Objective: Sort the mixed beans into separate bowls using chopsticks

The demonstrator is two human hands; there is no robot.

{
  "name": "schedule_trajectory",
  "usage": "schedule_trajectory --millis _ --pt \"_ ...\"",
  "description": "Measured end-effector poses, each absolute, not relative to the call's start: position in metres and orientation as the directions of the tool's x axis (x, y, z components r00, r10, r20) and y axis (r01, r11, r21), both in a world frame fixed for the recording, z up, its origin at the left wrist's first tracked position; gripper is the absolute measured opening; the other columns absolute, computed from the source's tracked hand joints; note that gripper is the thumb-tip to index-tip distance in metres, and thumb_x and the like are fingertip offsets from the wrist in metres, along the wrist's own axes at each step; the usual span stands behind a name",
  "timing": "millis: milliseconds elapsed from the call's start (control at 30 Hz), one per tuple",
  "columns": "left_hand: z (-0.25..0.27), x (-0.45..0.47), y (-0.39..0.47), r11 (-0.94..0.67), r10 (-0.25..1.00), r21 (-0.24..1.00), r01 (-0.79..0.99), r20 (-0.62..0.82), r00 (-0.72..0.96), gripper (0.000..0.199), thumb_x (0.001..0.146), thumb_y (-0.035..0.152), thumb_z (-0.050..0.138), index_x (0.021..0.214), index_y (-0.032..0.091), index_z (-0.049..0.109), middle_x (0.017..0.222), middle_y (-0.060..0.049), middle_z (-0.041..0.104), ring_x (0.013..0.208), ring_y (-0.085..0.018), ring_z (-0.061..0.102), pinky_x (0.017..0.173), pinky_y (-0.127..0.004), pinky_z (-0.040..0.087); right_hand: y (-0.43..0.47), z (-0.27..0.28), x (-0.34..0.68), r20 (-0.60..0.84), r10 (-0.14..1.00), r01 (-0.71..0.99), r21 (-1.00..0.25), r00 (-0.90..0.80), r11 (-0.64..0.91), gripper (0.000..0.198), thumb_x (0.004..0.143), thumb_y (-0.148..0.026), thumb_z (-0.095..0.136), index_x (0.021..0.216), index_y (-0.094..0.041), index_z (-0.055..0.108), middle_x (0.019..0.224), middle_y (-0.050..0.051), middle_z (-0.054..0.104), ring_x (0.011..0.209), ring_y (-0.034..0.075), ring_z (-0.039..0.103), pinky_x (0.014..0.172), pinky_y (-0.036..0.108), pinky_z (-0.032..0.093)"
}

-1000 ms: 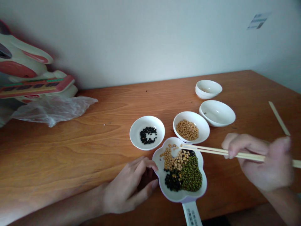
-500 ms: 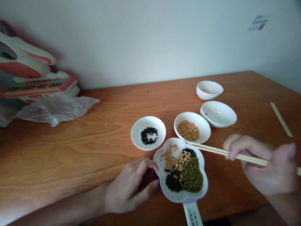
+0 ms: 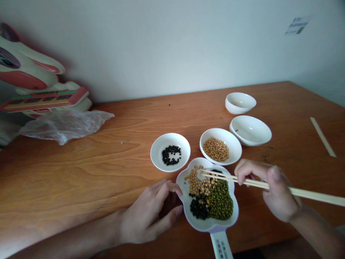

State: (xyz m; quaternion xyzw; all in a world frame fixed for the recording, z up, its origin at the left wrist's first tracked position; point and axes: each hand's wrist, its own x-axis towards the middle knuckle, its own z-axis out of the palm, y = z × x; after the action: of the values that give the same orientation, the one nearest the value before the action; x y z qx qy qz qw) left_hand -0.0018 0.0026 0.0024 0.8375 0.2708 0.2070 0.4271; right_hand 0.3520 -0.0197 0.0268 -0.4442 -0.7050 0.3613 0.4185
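My right hand (image 3: 269, 187) is closed around a pair of wooden chopsticks (image 3: 253, 182). Their tips are close together over the upper part of a flower-shaped pan (image 3: 185, 184), near yellow soybeans (image 3: 198, 181). Green mung beans (image 3: 221, 201) fill the pan's right side, and black beans (image 3: 198, 208) lie at the lower left with a few more at the top right. Curled at the pan's left rim, my left hand (image 3: 151, 212) grips its edge with the index finger on the rim and the thumb lower down.
Behind the pan stand a white bowl of black beans (image 3: 154, 154) and a white bowl of soybeans (image 3: 236, 153). Two more white bowls, a nearer one (image 3: 253, 131) and a farther one (image 3: 244, 102), stand behind. A wooden stick (image 3: 322, 136), plastic bag (image 3: 67, 126) and toy keyboard (image 3: 45, 100) lie farther out.
My right hand has moved left, carrying the chopsticks; their tips shifted from near the soybean bowl's rim down and left over the pan. My left hand has stayed put.
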Motion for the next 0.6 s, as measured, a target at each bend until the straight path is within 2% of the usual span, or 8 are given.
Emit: schedule_trajectory --millis 233,600 --pt "0.003 -0.002 0.002 -0.497 0.631 0.822 0.278 0.122 0.767 0.026 0.103 0.020 0.060 0.126 0.027 0.049 0.103 -0.003 0.066 0.082 -0.017 0.062 0.073 -0.032 0.055 -0.021 0.029 0.351 0.307 0.931 0.334 -0.872 -0.196 0.358 0.074 0.112 -0.066 0.020 0.078 -0.024 0.071 0.073 0.004 0.068 0.068 0.019 0.061 0.066 0.032 0.045" --pt "0.002 -0.003 0.003 -0.498 0.627 0.819 0.283 0.115 0.771 0.026 0.103 0.021 0.061 0.125 0.027 0.049 0.104 -0.002 0.066 0.084 -0.017 0.063 0.074 -0.032 0.055 -0.017 0.051 0.352 0.391 0.919 0.309 -0.869 -0.052 0.387 0.083 0.108 -0.076 0.022 0.068 -0.025 0.073 0.060 0.003 0.065 0.057 0.019 0.058 0.054 0.033 0.044"
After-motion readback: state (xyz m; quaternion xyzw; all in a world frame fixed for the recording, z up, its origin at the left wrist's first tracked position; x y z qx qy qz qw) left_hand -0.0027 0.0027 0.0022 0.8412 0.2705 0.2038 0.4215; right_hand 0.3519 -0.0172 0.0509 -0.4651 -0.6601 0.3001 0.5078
